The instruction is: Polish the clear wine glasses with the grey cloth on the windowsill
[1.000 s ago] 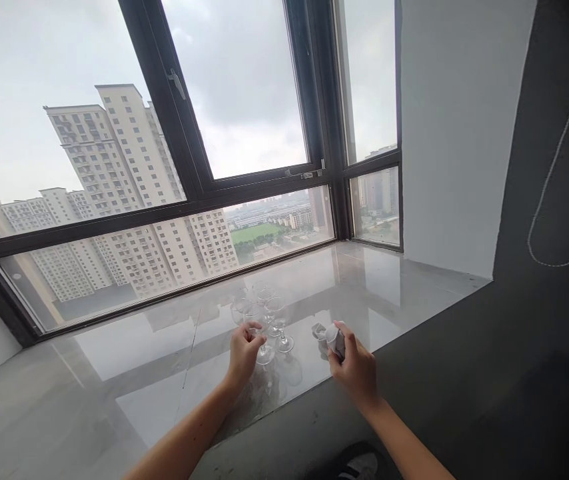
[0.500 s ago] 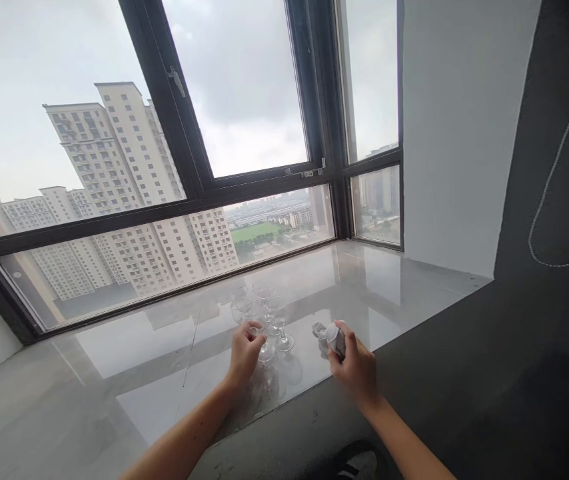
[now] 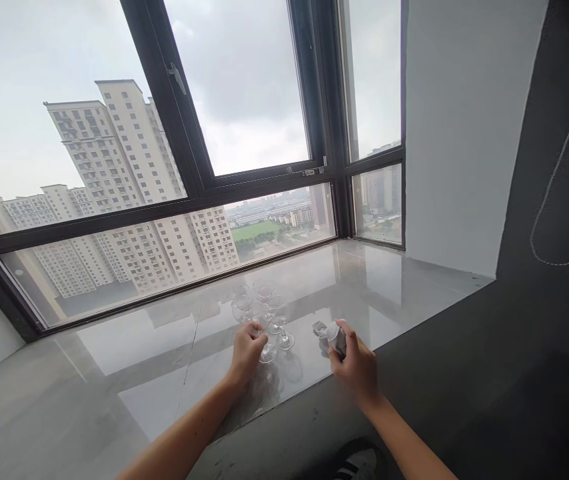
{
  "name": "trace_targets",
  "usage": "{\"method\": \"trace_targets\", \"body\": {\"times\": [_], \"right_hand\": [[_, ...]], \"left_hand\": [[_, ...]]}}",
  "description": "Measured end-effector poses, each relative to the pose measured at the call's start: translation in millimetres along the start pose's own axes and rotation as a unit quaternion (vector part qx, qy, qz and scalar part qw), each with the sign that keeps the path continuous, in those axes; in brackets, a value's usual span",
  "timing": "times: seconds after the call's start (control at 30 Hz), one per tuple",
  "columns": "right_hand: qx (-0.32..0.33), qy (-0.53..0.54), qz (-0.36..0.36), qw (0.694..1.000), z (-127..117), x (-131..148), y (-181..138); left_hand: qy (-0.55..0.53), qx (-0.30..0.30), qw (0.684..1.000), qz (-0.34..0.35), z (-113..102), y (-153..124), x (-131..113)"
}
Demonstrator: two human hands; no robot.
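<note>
Several small clear stemmed glasses (image 3: 264,307) stand in a cluster on a glossy grey stone window sill (image 3: 114,373). My left hand (image 3: 246,350) is closed around the nearest glass (image 3: 267,350), gripping it near the bowl. My right hand (image 3: 357,363) is to the right of the cluster, fingers closed on a crumpled grey cloth (image 3: 332,335) held just above the sill's front edge.
A large black-framed window (image 3: 189,187) runs along the back of the sill, with tall buildings outside. A white wall (image 3: 454,133) closes the right end. A dark wall with a bead cord loop (image 3: 564,220) is at the right. A shoe (image 3: 359,463) shows below.
My left hand has lowered slightly and tightened around the nearest glass. The right hand with the cloth has barely shifted.
</note>
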State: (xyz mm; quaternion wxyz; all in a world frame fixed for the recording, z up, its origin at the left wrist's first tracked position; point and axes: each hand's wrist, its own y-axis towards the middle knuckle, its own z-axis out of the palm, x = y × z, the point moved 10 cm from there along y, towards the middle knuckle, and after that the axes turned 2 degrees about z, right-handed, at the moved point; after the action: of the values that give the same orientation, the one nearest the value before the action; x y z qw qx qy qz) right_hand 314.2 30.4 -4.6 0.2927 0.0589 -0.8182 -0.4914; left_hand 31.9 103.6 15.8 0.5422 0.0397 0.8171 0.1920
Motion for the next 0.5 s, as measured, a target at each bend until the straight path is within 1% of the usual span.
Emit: {"method": "trace_targets", "body": {"times": [0.27, 0.4, 0.5], "right_hand": [[0.0, -0.002, -0.007, 1.0, -0.8, 1.7, 0.4], [0.002, -0.002, -0.004, 1.0, -1.5, 2.1, 0.5], [-0.001, -0.003, -0.002, 1.0, -2.1, 2.1, 0.7]], "left_hand": [[0.043, 0.004, 0.999, 0.018, 0.9, 1.9, -0.6], [0.044, 0.002, 0.999, 0.025, 0.6, 2.5, 0.1], [0.027, 0.009, 0.998, 0.052, 1.8, -1.1, -9.8]]}}
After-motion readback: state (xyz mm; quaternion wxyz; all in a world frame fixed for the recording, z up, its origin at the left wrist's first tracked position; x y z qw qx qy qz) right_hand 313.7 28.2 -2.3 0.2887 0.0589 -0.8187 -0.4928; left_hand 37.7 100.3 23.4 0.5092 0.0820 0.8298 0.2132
